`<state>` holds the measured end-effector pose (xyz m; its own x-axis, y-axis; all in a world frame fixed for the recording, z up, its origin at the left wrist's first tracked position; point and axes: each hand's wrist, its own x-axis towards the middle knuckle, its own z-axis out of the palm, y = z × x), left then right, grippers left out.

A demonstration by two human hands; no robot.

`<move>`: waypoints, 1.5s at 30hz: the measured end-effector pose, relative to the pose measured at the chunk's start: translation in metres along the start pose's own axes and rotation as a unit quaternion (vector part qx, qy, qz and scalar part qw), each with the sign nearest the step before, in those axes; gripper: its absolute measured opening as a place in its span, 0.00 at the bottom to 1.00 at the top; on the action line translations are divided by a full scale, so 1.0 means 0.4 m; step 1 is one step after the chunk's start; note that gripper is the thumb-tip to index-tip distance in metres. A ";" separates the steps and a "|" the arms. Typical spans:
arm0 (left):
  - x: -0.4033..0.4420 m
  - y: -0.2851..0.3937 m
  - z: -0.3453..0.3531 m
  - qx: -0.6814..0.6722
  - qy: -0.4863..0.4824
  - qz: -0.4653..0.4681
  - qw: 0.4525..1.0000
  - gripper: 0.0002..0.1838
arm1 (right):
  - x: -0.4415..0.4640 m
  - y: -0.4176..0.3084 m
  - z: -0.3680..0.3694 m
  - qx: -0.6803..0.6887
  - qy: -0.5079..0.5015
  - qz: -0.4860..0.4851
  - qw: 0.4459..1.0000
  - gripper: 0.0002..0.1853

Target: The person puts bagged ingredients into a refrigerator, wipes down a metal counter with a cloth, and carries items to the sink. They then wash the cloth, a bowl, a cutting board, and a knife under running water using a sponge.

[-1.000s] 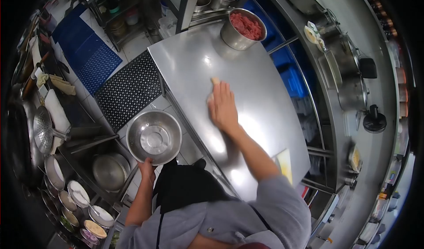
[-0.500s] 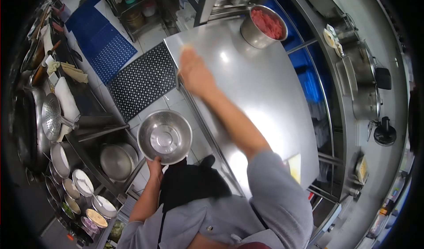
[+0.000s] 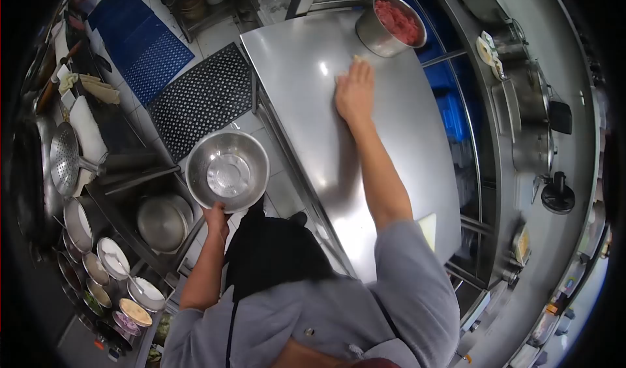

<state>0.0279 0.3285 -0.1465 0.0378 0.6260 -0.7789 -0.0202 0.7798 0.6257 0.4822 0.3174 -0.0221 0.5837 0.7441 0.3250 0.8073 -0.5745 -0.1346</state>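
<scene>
The right hand (image 3: 356,94) is now lying nearer the metal pot (image 3: 376,38) of red meat, having left the table (image 3: 404,133) edge beside the black mat (image 3: 205,100), so it is apparently sweeping across the surface. Its fingers are stretching out flat and close together, with a pale piece (image 3: 357,59) showing at the fingertips; whether they are gripping it, I cannot tell. The left hand (image 3: 217,216) is closing around the near rim of the steel bowl (image 3: 228,173), holding it beside the table, above the floor.
</scene>
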 end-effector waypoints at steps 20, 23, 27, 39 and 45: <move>-0.061 -0.047 0.050 0.053 -0.083 0.035 0.995 0.36 | -0.062 -0.086 -0.060 0.119 -0.033 -0.121 0.985 0.24; -0.094 -0.082 0.050 0.098 -0.119 0.035 0.987 0.36 | -0.233 -0.110 -0.103 0.095 -0.054 -0.232 0.967 0.27; -0.209 -0.159 0.046 0.116 -0.135 0.037 0.983 0.37 | -0.523 -0.084 -0.247 0.135 -0.083 -0.262 0.952 0.26; -0.571 -0.481 -0.075 0.178 -0.181 -0.026 0.967 0.39 | -1.144 0.034 -0.501 0.166 -0.010 -0.069 0.984 0.26; -0.580 -0.514 -0.127 0.186 -0.167 -0.004 0.968 0.33 | -0.921 -0.030 -0.384 0.126 -0.012 -0.014 0.992 0.30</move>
<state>-0.0275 0.0231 -0.0965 0.3586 0.5345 -0.7653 0.3408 0.6883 0.6404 0.2442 -0.0024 0.0037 0.5606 0.7681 0.3093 0.8170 -0.4524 -0.3575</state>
